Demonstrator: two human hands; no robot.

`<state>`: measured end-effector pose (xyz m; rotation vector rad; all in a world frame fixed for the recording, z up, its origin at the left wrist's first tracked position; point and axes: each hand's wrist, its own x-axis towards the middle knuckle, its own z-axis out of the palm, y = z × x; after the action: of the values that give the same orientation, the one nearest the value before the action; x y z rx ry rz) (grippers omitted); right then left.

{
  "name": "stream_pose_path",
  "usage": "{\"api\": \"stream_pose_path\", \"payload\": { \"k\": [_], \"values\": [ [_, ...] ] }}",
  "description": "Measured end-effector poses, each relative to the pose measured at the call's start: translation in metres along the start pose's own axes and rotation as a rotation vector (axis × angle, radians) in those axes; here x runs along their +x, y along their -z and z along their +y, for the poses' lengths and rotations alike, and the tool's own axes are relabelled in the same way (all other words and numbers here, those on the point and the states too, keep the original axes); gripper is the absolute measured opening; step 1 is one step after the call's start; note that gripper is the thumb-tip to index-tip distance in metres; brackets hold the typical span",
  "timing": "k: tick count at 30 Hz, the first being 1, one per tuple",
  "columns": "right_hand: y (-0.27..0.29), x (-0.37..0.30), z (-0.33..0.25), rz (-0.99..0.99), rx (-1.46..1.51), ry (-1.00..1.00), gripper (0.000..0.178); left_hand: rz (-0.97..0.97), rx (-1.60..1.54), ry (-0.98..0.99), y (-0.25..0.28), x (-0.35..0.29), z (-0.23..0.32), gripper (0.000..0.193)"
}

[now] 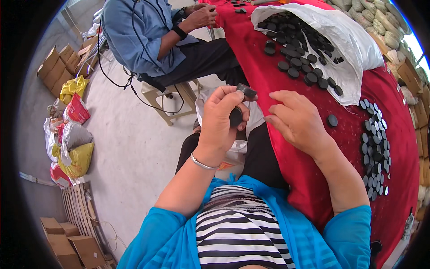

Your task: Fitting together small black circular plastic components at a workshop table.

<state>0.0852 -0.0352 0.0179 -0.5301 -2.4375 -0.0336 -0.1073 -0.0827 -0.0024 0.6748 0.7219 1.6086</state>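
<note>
Over my lap, my left hand [219,119] is closed, with a small black round cap [246,91] pinched between thumb and fingertips. A second black disc [235,117] sits against the palm under the curled fingers. My right hand [298,121] is just to the right, by the table edge, its fingers loosely bent and apart with nothing visible in them. A single black cap [332,120] lies on the red cloth [286,161] beyond it. Many more black caps [293,62] spill from a white woven sack [336,33] on the table.
Rows of black and silvery discs [375,150] stand along the table's right part. Across from me, a person in a blue shirt [134,40] sits on a plastic stool [168,101], hands at the cloth's edge. Bags [76,159] and cardboard boxes [56,69] line the left wall.
</note>
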Motion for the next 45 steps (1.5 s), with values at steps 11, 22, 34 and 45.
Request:
{"api": "stream_pose_path", "payload": {
  "k": [11,22,34,45],
  "values": [
    [0.004,0.009,-0.016,0.073,0.14,-0.073,0.042,-0.012,0.035,0.034,0.0,-0.001,-0.005,0.014],
    [-0.002,0.001,-0.003,0.011,0.053,-0.035,0.043,-0.05,0.02,0.011,0.003,0.0,-0.006,0.014],
    [-0.004,0.0,-0.003,-0.017,0.02,0.006,0.022,-0.034,-0.012,0.003,0.004,-0.001,-0.002,0.015],
    [-0.008,-0.002,-0.004,-0.106,0.074,-0.035,0.02,-0.202,-0.186,0.095,0.006,0.0,-0.001,0.028]
  ]
}}
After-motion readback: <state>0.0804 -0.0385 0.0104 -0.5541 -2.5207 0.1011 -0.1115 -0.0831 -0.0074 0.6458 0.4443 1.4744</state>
